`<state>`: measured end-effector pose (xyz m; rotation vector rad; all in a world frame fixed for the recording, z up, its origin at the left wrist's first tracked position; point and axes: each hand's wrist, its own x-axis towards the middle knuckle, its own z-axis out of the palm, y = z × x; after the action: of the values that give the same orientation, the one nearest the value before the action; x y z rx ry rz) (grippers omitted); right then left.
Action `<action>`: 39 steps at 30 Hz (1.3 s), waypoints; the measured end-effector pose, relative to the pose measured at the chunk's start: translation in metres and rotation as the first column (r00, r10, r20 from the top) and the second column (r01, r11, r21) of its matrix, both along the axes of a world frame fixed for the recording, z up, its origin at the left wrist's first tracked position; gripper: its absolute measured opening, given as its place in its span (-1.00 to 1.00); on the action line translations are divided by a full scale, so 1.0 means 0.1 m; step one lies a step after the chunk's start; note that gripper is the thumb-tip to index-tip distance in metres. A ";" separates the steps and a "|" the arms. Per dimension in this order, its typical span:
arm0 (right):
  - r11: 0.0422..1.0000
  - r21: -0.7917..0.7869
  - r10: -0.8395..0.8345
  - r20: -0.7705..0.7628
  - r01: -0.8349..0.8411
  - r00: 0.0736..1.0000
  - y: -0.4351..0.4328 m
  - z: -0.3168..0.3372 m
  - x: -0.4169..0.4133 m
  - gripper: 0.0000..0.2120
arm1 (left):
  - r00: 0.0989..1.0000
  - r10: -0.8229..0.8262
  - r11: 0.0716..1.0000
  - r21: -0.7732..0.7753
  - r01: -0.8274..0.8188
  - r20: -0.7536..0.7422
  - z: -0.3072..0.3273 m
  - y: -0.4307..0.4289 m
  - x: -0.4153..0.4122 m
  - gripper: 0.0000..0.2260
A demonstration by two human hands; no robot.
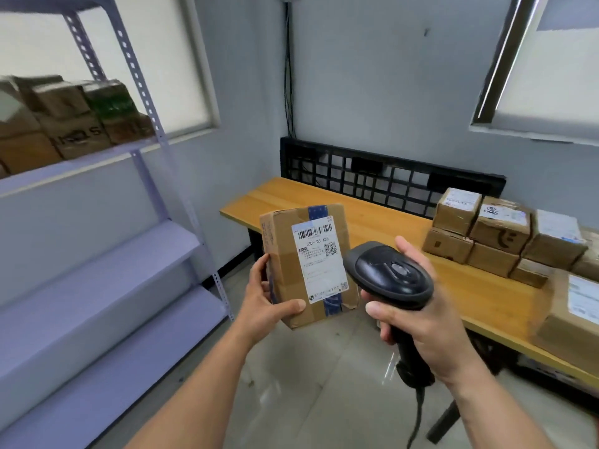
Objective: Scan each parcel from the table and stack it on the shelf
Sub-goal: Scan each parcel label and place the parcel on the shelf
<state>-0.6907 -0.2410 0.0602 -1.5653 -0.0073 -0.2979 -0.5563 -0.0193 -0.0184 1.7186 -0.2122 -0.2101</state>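
Left hand point(264, 301) holds 1 parcel point(301, 254) in the air, well off the tabletop point(324, 202). The thumb presses the lower front face and the fingers wrap the left edge. The box stands upright with its label point(319, 260) facing the camera.

Right hand point(424, 319) is wrapped round the handle of the scanner point(392, 273). The scanner head sits just right of the parcel, near its lower right corner. Whether it touches the box is unclear.

Parcel: small brown carton with taped seams and slightly rumpled corners. It looks light, since 1 hand carries it by an edge, and stiff enough to take a pinch. Tape strips and the glossy label are likely slick, so bare cardboard is the better hold. Best grip is across the narrow sides or under the base, keeping the thumb clear of the barcode at the top of the label.

More parcels point(499, 234) are stacked on the tabletop, beyond the right hand. The shelf point(97, 270) stands left of the left hand, with boxes point(64, 124) on an upper level.

Judgement: scan step in hand, shelving not yet done.
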 end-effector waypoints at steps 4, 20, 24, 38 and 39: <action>0.997 -0.027 0.071 0.032 -0.070 0.997 0.61 0.05 0.00 -0.08 | 0.993 0.109 0.994 -0.023 -0.108 0.041 0.11 0.73 -0.16 -0.03; 0.892 -0.052 0.450 0.042 -0.448 0.892 2.64 0.11 0.44 -0.09 | 0.844 0.524 0.851 -0.093 -0.516 0.115 0.24 2.99 -0.78 -0.23; 0.846 -0.060 0.534 0.056 -0.531 0.844 3.07 0.10 0.73 -0.11 | 0.774 0.619 0.785 -0.073 -0.615 0.135 0.28 3.44 -0.74 -0.26; 0.733 -0.113 0.680 0.137 -0.671 0.721 4.24 0.40 2.09 -0.14 | 0.578 0.786 0.597 -0.024 -0.802 0.220 0.92 4.78 0.14 -0.28; 0.731 -0.123 0.682 0.140 -0.671 0.718 4.30 0.42 2.16 -0.14 | 0.566 0.792 0.587 -0.027 -0.809 0.227 0.96 4.86 0.21 -0.29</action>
<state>-0.4744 0.1889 0.1025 -1.4852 -0.7322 0.1569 -0.5351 0.4664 0.0779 1.7479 0.4544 0.6746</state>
